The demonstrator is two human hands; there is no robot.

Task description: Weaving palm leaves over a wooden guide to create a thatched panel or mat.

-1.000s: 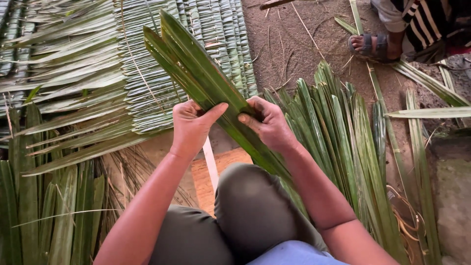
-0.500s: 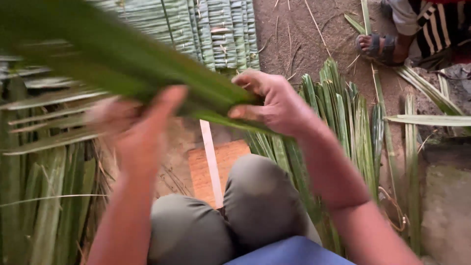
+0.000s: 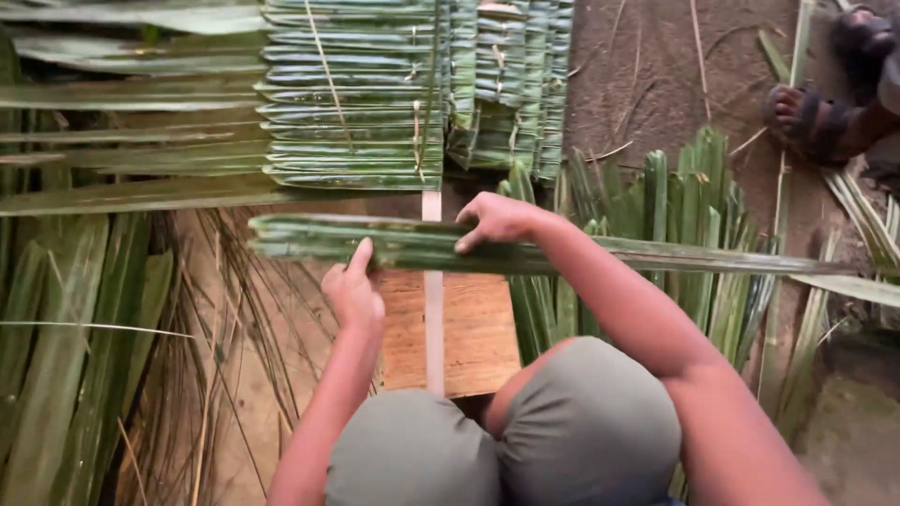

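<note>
Head view: long green folded palm leaf strip (image 3: 412, 245) lies level across frame, above flat brown wooden board (image 3: 473, 328) on dirt floor (image 3: 647, 84). Left hand (image 3: 352, 290) under strip near its left part, fingers pinching lower edge. Right hand (image 3: 497, 220) clasps strip from above, thumb on near side. Thin pale stick (image 3: 433, 319) runs up board's middle into stitched panel of folded green leaves (image 3: 375, 103). Loose pile of green leaves (image 3: 675, 215) right of board. Another person's sandalled foot (image 3: 811, 117) at floor's top right corner.
</note>
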